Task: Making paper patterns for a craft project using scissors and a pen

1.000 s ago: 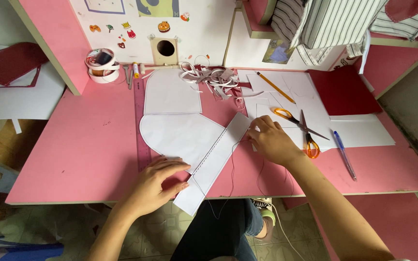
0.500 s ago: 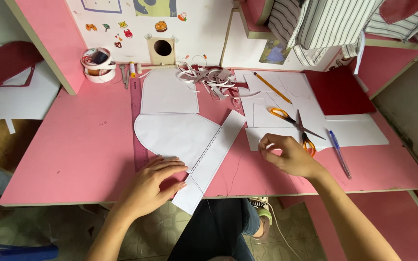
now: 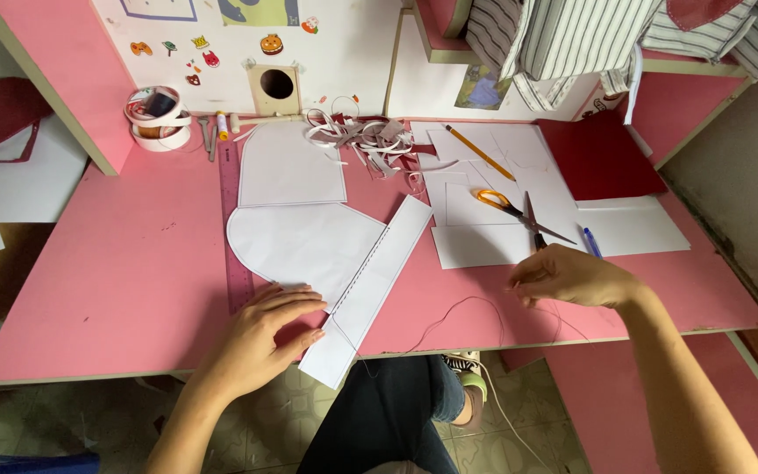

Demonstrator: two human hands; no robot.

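Note:
My left hand lies flat on the pink desk, pressing the lower edge of a rounded white paper piece and touching a long white strip that has a row of stitch holes along one side. My right hand hovers to the right, fingers pinched on a thin thread that loops across the desk toward the strip. Orange-handled scissors lie just beyond my right hand on white sheets.
A pink ruler lies along the left of the paper pieces. Another white piece, paper scraps, a pencil, a blue pen, a dark red sheet and tape rolls sit further back.
My right hand has drawn away from the strip to the right, pulling the thread out with it. My left hand has stayed pressed on the paper.

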